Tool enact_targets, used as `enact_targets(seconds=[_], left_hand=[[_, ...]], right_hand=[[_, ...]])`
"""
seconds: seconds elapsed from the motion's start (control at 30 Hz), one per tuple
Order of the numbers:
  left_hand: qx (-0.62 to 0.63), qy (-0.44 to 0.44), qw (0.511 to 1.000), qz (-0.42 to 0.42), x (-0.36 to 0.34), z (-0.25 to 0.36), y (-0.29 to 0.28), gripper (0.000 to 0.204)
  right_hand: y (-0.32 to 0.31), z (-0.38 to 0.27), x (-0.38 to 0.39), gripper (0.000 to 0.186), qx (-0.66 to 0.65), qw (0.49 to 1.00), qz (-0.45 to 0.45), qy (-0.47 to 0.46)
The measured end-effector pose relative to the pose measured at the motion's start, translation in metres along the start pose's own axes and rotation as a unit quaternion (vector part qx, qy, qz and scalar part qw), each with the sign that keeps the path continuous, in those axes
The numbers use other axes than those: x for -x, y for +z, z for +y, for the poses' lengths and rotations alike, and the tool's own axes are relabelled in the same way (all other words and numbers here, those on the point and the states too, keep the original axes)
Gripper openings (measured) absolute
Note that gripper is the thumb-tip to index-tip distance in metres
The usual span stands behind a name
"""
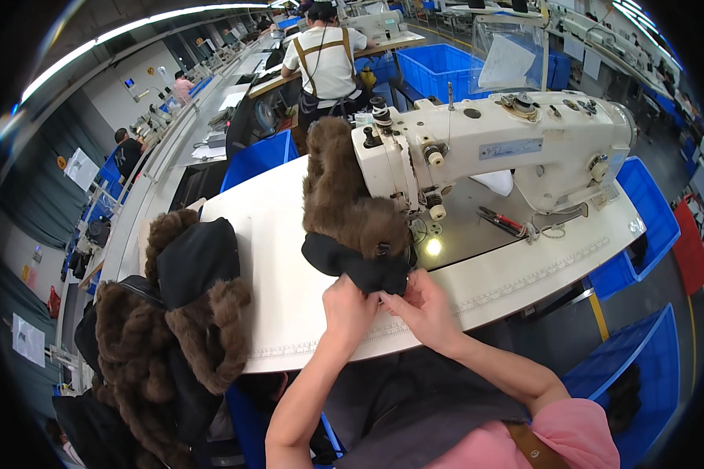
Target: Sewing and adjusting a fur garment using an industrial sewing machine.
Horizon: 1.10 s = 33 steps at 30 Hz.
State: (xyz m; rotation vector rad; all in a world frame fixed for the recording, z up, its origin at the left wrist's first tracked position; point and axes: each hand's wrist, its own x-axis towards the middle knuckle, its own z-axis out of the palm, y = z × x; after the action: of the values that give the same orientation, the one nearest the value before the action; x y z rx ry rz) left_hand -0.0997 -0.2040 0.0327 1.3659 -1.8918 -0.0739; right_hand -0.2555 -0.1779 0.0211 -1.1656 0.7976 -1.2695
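Observation:
A brown fur piece with black fabric at its near end lies on the white sewing table, left of the needle area of a white sewing machine. My left hand pinches the near edge of the black fabric. Close beside it, my right hand grips the same fabric edge, its thumb and fingertips pressed together near the left hand's fingers. Part of the fur rests against the machine head. Just what the fingertips hold along the edge is partly hidden.
More brown fur and black fabric pieces hang over the table's left end. Red-handled snips lie on the machine bed. Blue bins stand at the right and behind. A person in a white shirt sits ahead, facing away.

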Motion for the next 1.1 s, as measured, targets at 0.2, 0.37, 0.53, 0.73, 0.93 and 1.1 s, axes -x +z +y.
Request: enact_targets(seconds=[0.2,0.37,0.53,0.73,0.93,1.1], left_hand=[[0.448,-0.213,0.862,0.103,0.021,0.006,0.004,0.015],[0.384,-0.151,0.911,-0.016,-0.008,-0.013,-0.001,0.008],[0.138,0.09,0.98,-0.109,-0.018,-0.003,-0.011,0.014],[0.21,0.095,0.943,-0.239,-0.002,0.004,-0.005,0.019],[0.07,0.193,0.979,-0.018,-0.001,0.008,0.02,0.02],[0.085,0.249,0.965,-0.022,0.003,0.017,0.02,0.027]], right_hand=[[-0.015,-0.005,-0.004,0.017,0.103,0.99,0.012,-0.098],[-0.029,0.0,-0.005,0.017,-0.042,0.995,-0.069,0.064],[-0.03,-0.016,0.004,0.018,-0.192,0.966,-0.053,0.163],[-0.039,-0.012,0.011,0.013,-0.255,0.956,-0.016,0.144],[-0.036,-0.026,0.002,0.014,-0.094,0.992,0.041,0.073],[-0.039,-0.058,-0.011,0.021,0.152,0.984,0.042,0.085]])
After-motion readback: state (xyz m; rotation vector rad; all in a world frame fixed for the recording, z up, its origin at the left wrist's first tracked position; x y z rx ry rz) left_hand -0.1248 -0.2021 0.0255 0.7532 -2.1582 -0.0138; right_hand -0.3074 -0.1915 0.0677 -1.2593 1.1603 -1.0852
